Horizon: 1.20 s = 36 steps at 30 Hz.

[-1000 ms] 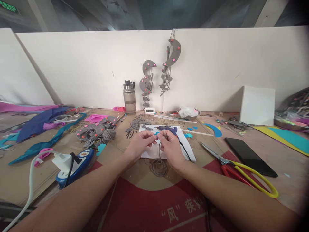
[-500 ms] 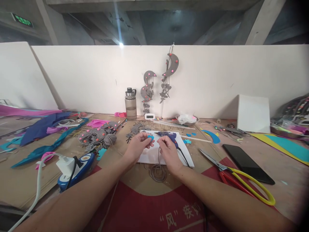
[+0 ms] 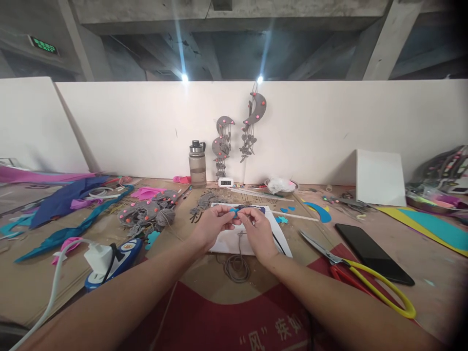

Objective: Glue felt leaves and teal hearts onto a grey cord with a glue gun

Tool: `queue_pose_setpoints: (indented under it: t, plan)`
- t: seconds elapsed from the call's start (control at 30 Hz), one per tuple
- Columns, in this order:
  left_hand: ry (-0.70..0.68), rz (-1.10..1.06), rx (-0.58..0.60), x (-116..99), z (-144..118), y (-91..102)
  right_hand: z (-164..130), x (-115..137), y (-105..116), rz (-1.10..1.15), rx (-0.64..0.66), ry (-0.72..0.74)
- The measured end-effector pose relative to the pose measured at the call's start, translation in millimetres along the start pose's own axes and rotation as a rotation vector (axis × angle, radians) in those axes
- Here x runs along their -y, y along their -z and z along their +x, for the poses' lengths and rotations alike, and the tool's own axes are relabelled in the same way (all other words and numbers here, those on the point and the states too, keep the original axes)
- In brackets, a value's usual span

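Head view. My left hand (image 3: pixel 212 225) pinches a small blue foam piece (image 3: pixel 234 211) at the fingertips, raised off the white sheet (image 3: pixel 230 241) below, likely so both hands can reach it. My right hand (image 3: pixel 258 229), touching the left at the fingertips, is pinched on a grey cord (image 3: pixel 240 239) that hangs to a coil near my wrist. Both forearms converge, palms inward. Scissors (image 3: pixel 351 270) and a phone (image 3: pixel 373 253) lie well right of the right hand.

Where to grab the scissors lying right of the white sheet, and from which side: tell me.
Take the scissors by the yellow handle loops, coming from the near right. The loops lie flat toward the table's near edge, while the open blades point away toward the white sheet. The black phone lies close beside them.
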State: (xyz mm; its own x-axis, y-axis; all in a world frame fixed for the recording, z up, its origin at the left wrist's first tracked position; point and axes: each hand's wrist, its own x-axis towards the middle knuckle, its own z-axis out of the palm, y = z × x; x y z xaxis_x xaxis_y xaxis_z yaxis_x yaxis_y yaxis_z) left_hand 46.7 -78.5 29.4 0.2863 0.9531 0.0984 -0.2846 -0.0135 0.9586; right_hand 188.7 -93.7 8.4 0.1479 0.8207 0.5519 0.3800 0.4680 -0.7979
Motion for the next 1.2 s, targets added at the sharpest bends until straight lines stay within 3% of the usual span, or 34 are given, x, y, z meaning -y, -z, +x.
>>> queue_pose_setpoints:
  t: [0.17,0.4,0.6,0.9,1.2]
  plan:
    - [0.042,-0.064,0.017,6.3,-5.5,6.7,-0.5,-4.1,-2.4,0.087,0.026,-0.018]
    - [0.111,-0.054,0.015,7.1,-8.7,13.7,-4.2,2.4,0.4,-0.142,0.083,0.173]
    - [0.127,-0.081,0.007,8.9,-10.8,15.2,-6.3,0.4,1.1,-0.176,0.103,0.281]
    - [0.271,-0.175,0.122,5.7,-4.8,26.0,-10.3,10.5,3.8,-0.065,0.153,0.314]
    - [0.355,-0.125,0.173,-0.6,-2.8,34.5,-10.6,12.5,1.6,-0.072,0.211,0.262]
